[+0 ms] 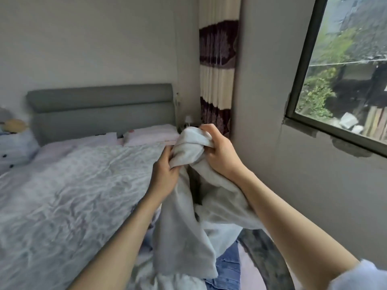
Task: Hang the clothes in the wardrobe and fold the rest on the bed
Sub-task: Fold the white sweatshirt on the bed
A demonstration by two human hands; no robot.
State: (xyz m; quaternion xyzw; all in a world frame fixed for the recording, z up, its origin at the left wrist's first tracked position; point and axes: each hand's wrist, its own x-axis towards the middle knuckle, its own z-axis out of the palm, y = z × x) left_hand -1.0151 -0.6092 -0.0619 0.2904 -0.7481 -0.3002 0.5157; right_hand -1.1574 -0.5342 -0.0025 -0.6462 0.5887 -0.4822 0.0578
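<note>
A pale grey-white garment (184, 231) hangs in front of me over the right edge of the bed (69, 195). Its upper end is bunched into a wad at chest height. My left hand (165, 174) grips the wad from the left side, and my right hand (217, 151) grips it from the right and above, fingers curled into the cloth. Below the hanging cloth lies a pair of blue jeans (226, 266), partly covered. No wardrobe is in view.
The bed has a rumpled grey-white cover, pink pillows (150, 132) and a grey headboard (102, 107). A striped curtain (217, 76) hangs in the corner. A grey wall with a window (343, 76) stands close on the right. Soft toys (14, 141) sit at the far left.
</note>
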